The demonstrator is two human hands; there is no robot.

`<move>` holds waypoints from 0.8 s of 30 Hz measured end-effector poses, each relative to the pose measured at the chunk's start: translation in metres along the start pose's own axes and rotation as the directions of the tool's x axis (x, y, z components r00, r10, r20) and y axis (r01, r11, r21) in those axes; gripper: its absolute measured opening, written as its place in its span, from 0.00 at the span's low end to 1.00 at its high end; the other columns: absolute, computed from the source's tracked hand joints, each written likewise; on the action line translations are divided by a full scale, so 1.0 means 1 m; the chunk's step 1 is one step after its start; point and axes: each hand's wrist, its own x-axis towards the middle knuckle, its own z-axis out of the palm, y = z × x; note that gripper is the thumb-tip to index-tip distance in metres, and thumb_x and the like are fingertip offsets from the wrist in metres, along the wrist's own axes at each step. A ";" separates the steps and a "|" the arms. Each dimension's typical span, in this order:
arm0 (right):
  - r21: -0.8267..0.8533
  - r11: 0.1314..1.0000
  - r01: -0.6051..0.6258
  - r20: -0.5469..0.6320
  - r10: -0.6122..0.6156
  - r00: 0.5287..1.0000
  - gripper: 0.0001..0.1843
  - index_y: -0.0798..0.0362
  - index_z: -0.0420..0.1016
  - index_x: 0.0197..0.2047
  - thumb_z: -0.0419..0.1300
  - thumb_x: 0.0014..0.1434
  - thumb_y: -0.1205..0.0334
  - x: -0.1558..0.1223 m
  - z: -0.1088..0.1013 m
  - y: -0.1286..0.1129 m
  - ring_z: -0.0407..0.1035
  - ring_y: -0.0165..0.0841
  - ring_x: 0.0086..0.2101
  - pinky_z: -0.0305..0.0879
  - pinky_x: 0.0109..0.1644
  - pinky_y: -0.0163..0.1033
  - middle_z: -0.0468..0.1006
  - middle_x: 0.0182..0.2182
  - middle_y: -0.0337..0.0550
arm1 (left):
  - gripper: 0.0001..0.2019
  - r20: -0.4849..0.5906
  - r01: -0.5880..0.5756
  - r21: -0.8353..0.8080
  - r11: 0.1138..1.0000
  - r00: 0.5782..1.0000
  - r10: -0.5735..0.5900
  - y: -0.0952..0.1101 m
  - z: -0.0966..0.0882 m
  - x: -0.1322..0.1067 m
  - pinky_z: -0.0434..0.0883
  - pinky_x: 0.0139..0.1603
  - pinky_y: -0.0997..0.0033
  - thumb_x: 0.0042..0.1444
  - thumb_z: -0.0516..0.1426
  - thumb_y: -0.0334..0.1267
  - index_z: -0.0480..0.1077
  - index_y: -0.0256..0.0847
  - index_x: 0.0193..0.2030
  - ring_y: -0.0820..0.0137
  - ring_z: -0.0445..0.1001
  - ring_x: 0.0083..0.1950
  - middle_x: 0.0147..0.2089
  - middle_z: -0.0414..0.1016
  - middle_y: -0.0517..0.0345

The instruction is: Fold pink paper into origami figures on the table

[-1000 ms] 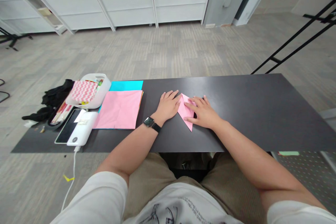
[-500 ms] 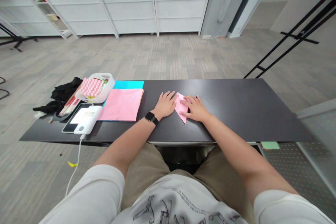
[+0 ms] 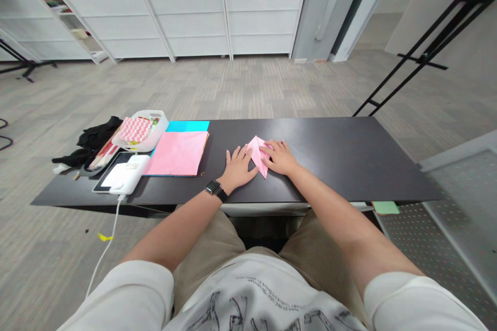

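From the head camera, here's the folded pink paper (image 3: 257, 151) lying flat on the table (image 3: 334, 160), in front of the person and between the two hands. The left hand (image 3: 237, 169) is palm down, fingers spread, fingertips at the paper's left edge with the thumb near its lower left side; it looks like a steadying touch, with nothing gripped. Across from it, the right hand (image 3: 281, 158) lies loosely spread, fingers over the paper's right part, seemingly pressing it against the table so the layers stay flat; no pinch that I can make out. And the direction: one point aims away from the person, a sharper tip comes back toward the lap, so the long axis runs near to far, the near tip slanting slightly right. The pink sheet stack (image 3: 177, 154) sits off to the left, presumably to leave working room.
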 end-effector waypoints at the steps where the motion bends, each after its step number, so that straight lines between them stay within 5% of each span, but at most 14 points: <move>1: 0.001 1.000 -0.001 0.003 0.001 1.000 0.29 0.45 0.72 0.74 0.54 0.73 0.50 0.000 0.000 0.000 0.58 0.51 0.72 0.39 0.79 0.72 0.68 0.72 0.54 | 0.39 0.002 0.011 -0.003 1.000 1.000 -0.011 0.003 0.000 -0.002 0.45 0.80 0.22 0.70 0.55 0.56 0.54 0.43 0.82 0.40 0.50 0.84 0.85 0.49 0.41; 16: 0.024 0.999 -0.024 -0.019 0.024 1.000 0.28 0.43 0.73 0.72 0.51 0.72 0.60 0.003 -0.002 -0.005 0.59 0.49 0.71 0.42 0.79 0.70 0.71 0.70 0.51 | 0.49 -0.016 0.058 0.013 0.998 0.998 -0.058 0.019 0.005 -0.024 0.43 0.80 0.22 0.64 0.60 0.62 0.48 0.43 0.84 0.38 0.47 0.85 0.86 0.46 0.41; 19: 0.021 0.999 -0.024 -0.013 0.025 1.000 0.28 0.44 0.73 0.72 0.51 0.73 0.60 0.003 -0.002 -0.004 0.59 0.49 0.71 0.41 0.79 0.70 0.70 0.71 0.51 | 0.45 -0.051 -0.038 0.000 0.999 0.998 0.038 0.019 0.002 -0.029 0.42 0.81 0.25 0.65 0.60 0.61 0.53 0.45 0.83 0.41 0.47 0.85 0.85 0.48 0.44; 24: 0.016 1.000 -0.023 -0.034 0.024 0.999 0.28 0.45 0.74 0.72 0.52 0.72 0.61 0.003 0.001 -0.002 0.55 0.50 0.73 0.41 0.80 0.68 0.68 0.73 0.50 | 0.29 -0.077 -0.124 -0.009 0.992 0.989 0.123 0.026 -0.001 -0.034 0.39 0.81 0.23 0.72 0.55 0.55 0.67 0.51 0.76 0.45 0.58 0.81 0.78 0.66 0.49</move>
